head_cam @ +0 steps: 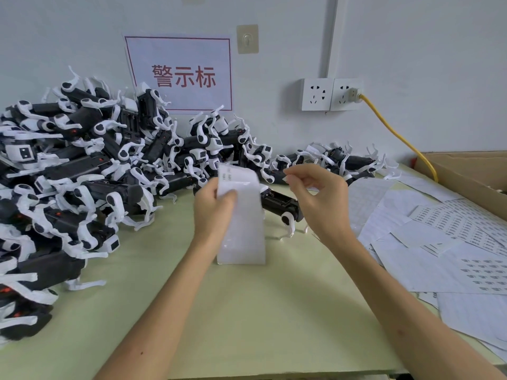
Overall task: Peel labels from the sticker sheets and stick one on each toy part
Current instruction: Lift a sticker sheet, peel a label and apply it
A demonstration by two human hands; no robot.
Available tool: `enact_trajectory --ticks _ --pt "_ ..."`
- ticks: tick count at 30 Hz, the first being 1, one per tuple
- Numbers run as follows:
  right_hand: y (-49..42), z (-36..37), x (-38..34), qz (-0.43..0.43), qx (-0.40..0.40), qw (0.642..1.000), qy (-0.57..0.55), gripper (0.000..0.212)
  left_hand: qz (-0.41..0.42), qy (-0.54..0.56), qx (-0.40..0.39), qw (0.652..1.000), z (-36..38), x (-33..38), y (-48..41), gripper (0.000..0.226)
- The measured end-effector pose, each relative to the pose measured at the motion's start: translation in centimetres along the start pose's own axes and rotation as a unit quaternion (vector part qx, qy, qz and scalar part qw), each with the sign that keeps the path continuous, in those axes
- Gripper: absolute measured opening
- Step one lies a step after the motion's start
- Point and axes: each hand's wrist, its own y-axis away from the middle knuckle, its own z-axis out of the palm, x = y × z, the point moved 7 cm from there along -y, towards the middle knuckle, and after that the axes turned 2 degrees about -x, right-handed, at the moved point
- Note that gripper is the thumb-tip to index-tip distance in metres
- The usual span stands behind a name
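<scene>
Holding one white sticker sheet (244,231) upright over the pale green table (247,311), the left hand (212,212) grips its upper part, the thumb pressed on the front and the other fingers curled behind. The sheet's top edge folds back, showing a few small printed marks. The right hand (321,198) is raised just beside the sheet's top. Its thumb and forefinger are closed in a pinch on a small pale label (288,172), which is too small to read, and its remaining fingers are loosely curled.

One black-and-white toy robot dog (279,201) lies alone on the table just behind both hands. A heap of the same toys (82,165), too many to count, fills the left side, and a thinner row (343,160) runs along the wall to the right.

Several loose sticker sheets (439,242) overlap on the right side of the table, some with printed rows and some blank. Their number cannot be told. One open cardboard box (466,174) stands beyond them.

On the wall are two white sockets (317,94), one yellow cable (397,135) plugged into the right-hand one, one sign with red characters (181,74) and one adhesive hook (247,39).
</scene>
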Motion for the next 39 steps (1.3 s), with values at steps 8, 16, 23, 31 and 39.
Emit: enact_trajectory --ticks 8,16,23,31,39 --pt "0.1 1.1 -0.2 0.028 -0.072 0.996 -0.034 0.028 0.190 -0.105 0.151 0.964 -2.6 3.4 0.8 0.038" --pt "0.1 1.4 -0.4 0.017 -0.094 0.995 -0.018 0.033 -0.009 0.157 -0.274 0.949 3.9 2.2 2.0 0.025" --pt "0.2 1.6 -0.4 -0.008 -0.098 0.995 0.016 0.036 -0.013 0.156 -0.288 0.945 3.5 2.5 2.1 0.015" --pt "0.1 1.4 -0.3 -0.011 -0.084 0.996 0.022 0.027 -0.020 0.175 -0.265 0.948 3.3 2.4 1.9 0.007" --pt "0.2 1.4 -0.2 0.042 -0.110 0.992 -0.054 0.016 0.004 0.157 -0.233 0.960 3.0 2.6 1.8 0.015"
